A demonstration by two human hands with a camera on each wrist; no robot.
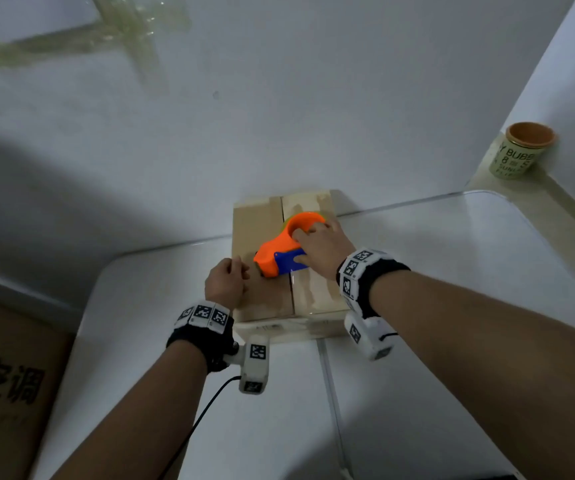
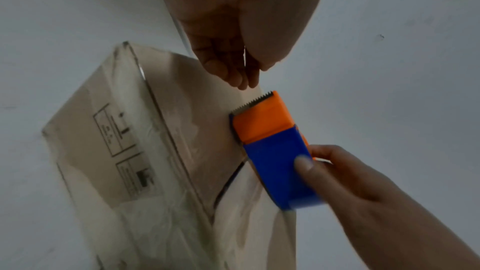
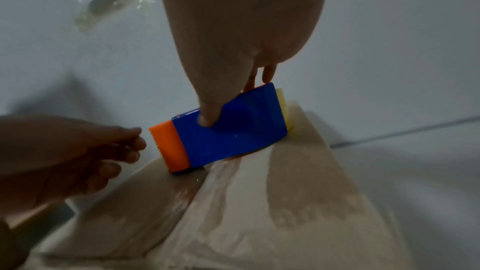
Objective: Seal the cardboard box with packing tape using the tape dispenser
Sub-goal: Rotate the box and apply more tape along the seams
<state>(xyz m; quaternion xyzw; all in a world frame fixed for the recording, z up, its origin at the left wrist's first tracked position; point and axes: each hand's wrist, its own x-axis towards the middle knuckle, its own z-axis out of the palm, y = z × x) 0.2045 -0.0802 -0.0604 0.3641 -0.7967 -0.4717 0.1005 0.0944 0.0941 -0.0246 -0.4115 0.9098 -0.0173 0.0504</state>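
On top of the cardboard box (image 1: 268, 292), over its centre seam, the right hand (image 1: 320, 249) grips the tape dispenser (image 1: 281, 256): the thumb (image 3: 210, 114) presses into the smooth blue plastic plate, and the other fingers curl round the orange loop of the handle. The dispenser is glossy moulded plastic, orange at the body and nose, blue on the flat side panel, with a fine saw-toothed cutting edge (image 2: 255, 102) at the front. A yellowish roll of tape (image 3: 283, 106) shows behind the blue plate. Its nose touches the box top beside the seam.

The left hand (image 1: 225, 284) rests on the left flap just beside the dispenser's toothed end, its fingers loosely curled; whether they pinch anything cannot be told.

The box is matte brown cardboard, rectangular, with a dark slit between its two flaps and shiny, wrinkled clear tape already lying over the top and down the near side. Printed handling symbols (image 2: 122, 147) mark one side wall. It stands on a smooth white table (image 1: 452, 271) with a rounded corner. A pale green cylindrical cup (image 1: 518, 152) with an orange rim stands well apart on a ledge at right, and a large printed carton (image 1: 5, 375) sits at left.
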